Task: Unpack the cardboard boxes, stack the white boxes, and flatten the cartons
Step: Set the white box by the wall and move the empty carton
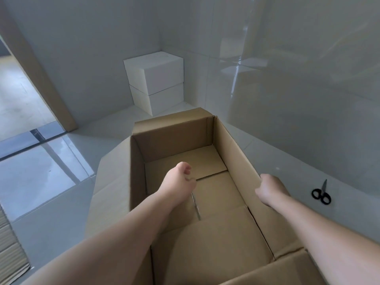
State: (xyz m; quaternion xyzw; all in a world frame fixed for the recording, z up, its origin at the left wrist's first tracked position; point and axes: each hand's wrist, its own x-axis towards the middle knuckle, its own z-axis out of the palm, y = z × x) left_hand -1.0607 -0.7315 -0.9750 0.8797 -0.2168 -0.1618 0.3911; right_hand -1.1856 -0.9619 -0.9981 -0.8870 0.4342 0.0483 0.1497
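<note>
Our left hand (pixel 181 177) reaches curled inside the open carton (pixel 185 136); we cannot tell if it holds something. Our right hand (pixel 267 188) grips the carton's 3 o'clock wall. Two white boxes (pixel 158 83) sit stacked at 12 o'clock.

The near end of the open cardboard carton (pixel 176 136) runs off the bottom edge, and both forearms cover parts of its floor and right wall. Inside the carton, the left hand (pixel 178 182) is motion-blurred, so whether its curled fingers pinch the thin grey thing below them cannot be told. At the carton's right wall, the right hand (pixel 267 190) hides its fingertips behind the rim.
</note>
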